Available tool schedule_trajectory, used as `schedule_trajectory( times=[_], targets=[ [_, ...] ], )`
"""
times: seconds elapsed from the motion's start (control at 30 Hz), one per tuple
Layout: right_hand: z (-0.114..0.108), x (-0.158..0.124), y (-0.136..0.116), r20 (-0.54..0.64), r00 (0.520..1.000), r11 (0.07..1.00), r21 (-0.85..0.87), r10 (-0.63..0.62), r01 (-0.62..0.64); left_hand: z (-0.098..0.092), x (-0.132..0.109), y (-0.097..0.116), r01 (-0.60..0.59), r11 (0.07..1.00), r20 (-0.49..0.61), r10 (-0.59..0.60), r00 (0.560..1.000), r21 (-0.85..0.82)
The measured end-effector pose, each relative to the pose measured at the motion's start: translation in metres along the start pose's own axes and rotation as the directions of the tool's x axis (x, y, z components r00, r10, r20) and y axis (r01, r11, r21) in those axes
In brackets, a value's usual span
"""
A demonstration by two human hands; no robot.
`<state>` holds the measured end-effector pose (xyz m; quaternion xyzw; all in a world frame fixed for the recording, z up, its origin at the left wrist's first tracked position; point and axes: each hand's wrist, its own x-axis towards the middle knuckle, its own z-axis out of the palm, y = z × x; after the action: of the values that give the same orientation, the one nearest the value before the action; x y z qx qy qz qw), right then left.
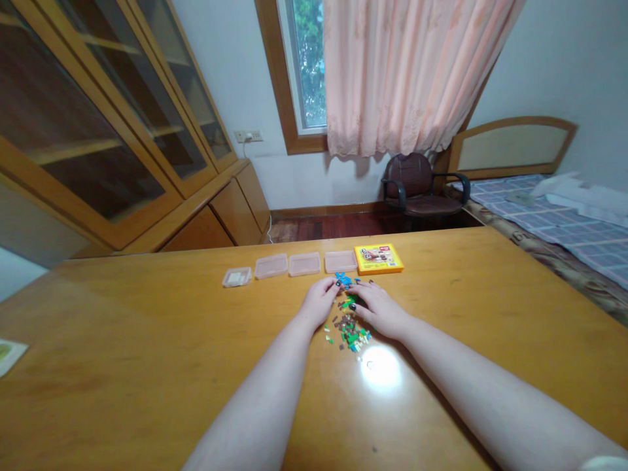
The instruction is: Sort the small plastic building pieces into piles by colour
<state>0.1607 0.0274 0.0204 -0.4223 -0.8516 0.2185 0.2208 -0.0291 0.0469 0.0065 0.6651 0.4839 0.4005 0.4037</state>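
Both my hands rest on a wooden table point(147, 340) around a pile of tiny green, blue and brown building bricks point(350, 330). My left hand point(321, 301) lies palm down at the pile's left, its fingers curled toward a small cluster of blue bricks point(345, 280). On the pile's right lies my right hand point(377, 307), fingers curled inward over the bricks. Whether either hand pinches a brick is too small to see. Nails on both hands are dark.
A row of clear plastic trays point(287, 265) and a yellow box point(377, 258) stand beyond the pile. A paper point(7, 353) lies at the table's left edge. Behind are a cabinet point(98, 131), a chair point(417, 186) and a bed point(564, 222).
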Motion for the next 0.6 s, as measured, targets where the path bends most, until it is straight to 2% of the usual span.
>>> schedule_trajectory(
  times=[0.1, 0.3, 0.4, 0.6],
  targets=[
    [0.0017, -0.0005, 0.0017, -0.004, 1.0, 1.0, -0.002, 0.002, -0.002, -0.0001, -0.0004, 0.0022, -0.003, 1.0, 0.002, 0.003, 1.0, -0.005],
    [0.0026, -0.0004, 0.0029, -0.111, 0.989, 0.993, 0.083, 0.095, -0.086, -0.0005, -0.0006, -0.0009, 0.026, 1.0, -0.002, -0.026, 1.0, 0.006],
    [0.0014, 0.0, 0.0015, -0.098, 0.989, 0.992, 0.081, 0.107, -0.099, -0.0005, -0.0004, -0.0029, 0.02, 1.0, 0.001, -0.02, 1.0, 0.007],
    [0.0022, 0.0001, 0.0024, -0.058, 0.997, 0.998, 0.039, 0.055, -0.053, -0.0002, -0.0006, -0.0005, 0.009, 1.0, 0.002, -0.009, 1.0, 0.023]
  ],
)
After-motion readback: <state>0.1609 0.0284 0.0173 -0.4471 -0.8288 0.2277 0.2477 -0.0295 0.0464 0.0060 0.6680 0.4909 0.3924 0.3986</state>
